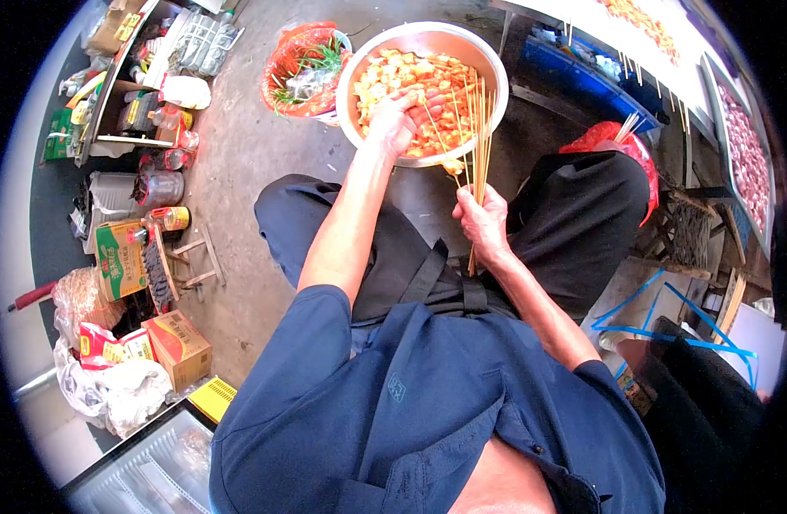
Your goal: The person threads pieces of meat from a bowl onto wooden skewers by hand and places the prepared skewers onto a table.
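Left hand (393, 127) reaching over rim of bowl (445, 38), top middle, fingers touching meat (395, 73), can't tell grip; right hand (482, 218) clutching skewers (481, 124); floor (237, 158) lying open centre-left.

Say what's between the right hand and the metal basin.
Head view: skewers from the right hand span the gap to the metal basin, with a food chunk apparently on one near its rim.

Orange-yellow food chunks (386, 72), pale tan skewers (480, 128), silvery basin (345, 107), navy shirt (325, 385) with teal emblem (397, 388).
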### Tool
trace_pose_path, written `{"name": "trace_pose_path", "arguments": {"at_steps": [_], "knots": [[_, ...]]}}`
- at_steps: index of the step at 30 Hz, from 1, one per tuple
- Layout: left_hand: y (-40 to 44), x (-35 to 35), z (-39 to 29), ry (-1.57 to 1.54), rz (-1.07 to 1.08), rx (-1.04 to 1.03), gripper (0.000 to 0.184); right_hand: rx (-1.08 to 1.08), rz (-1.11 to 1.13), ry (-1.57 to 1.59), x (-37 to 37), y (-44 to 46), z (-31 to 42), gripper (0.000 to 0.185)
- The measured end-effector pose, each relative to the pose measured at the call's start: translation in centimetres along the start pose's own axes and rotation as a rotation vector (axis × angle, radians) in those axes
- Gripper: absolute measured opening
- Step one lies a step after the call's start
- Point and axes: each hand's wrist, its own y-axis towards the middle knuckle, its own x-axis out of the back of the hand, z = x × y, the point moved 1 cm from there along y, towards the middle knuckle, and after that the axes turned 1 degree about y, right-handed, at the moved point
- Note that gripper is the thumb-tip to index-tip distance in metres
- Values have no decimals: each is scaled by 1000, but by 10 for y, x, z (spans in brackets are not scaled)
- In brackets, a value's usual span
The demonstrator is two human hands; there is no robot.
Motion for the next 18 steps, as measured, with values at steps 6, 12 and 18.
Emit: {"name": "trace_pose_path", "arguments": {"at_steps": [6, 12, 18], "knots": [[0, 0, -3, 73, -41, -52, 21, -13, -5, -3, 0, 0, 1, 12], [-2, 1, -8, 285, -33, -66, 20, -13, 0, -7, 1, -1, -2, 11], [-1, 1, -7, 341, -59, -27, 15, 20, -17, -1, -1, -4, -9, 9]]}}
